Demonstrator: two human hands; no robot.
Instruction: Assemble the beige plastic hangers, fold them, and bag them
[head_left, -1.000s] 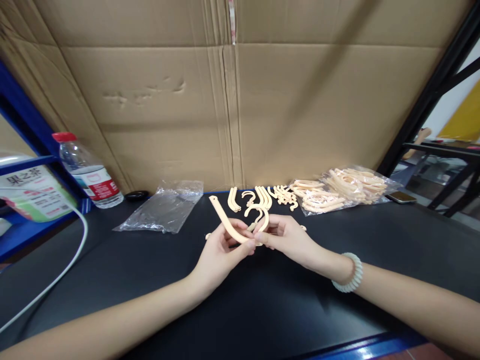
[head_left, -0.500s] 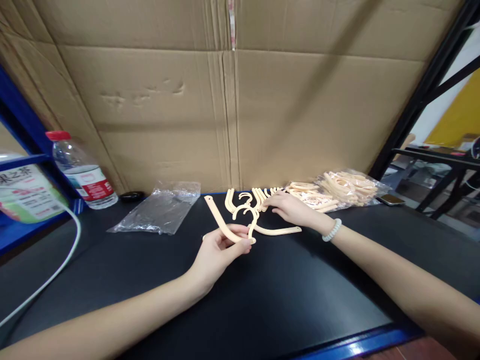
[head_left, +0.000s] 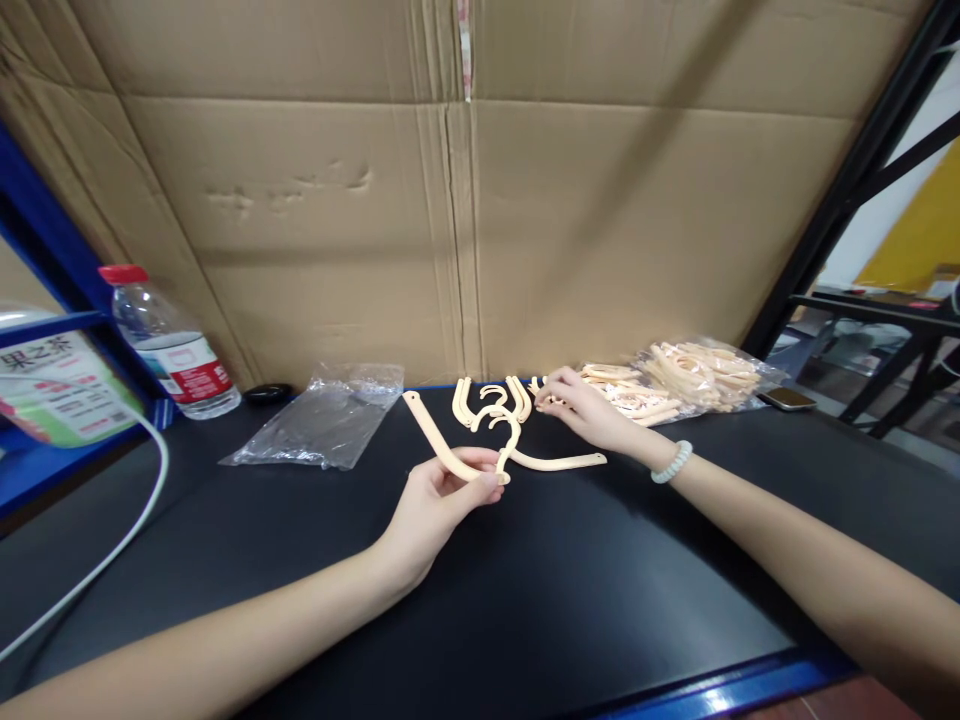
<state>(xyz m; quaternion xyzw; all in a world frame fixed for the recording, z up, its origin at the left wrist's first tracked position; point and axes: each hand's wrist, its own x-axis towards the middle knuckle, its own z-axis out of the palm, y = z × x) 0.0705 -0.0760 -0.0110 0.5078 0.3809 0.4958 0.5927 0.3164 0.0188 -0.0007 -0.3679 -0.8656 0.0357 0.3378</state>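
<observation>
My left hand (head_left: 431, 510) pinches a cream plastic hanger arm (head_left: 433, 436) near its inner end, together with a curved hanger hook (head_left: 513, 438) that rises from the joint. Behind them, another hanger arm (head_left: 559, 463) lies on the black table, pointing right. My right hand (head_left: 589, 412), with a beaded bracelet (head_left: 673, 462) at the wrist, is over the loose cream pieces at the back. Its fingers are bent and pressed together; whatever sits between them is too small and partly hidden. Several curved hanger arms (head_left: 462, 400) lie in a row beside it.
Clear bags of cream hanger parts (head_left: 697, 375) lie at the back right, near a phone-like dark object (head_left: 787, 399). A flattened plastic bag (head_left: 322, 425) and a red-capped bottle (head_left: 184, 360) are to the left. A cardboard sheet (head_left: 300, 200) stands behind; a white cable (head_left: 142, 520) runs at left.
My right hand has shifted slightly right, its fingers drawing closer together over the loose pieces. The left hand keeps its hold, and the hook has turned a little.
</observation>
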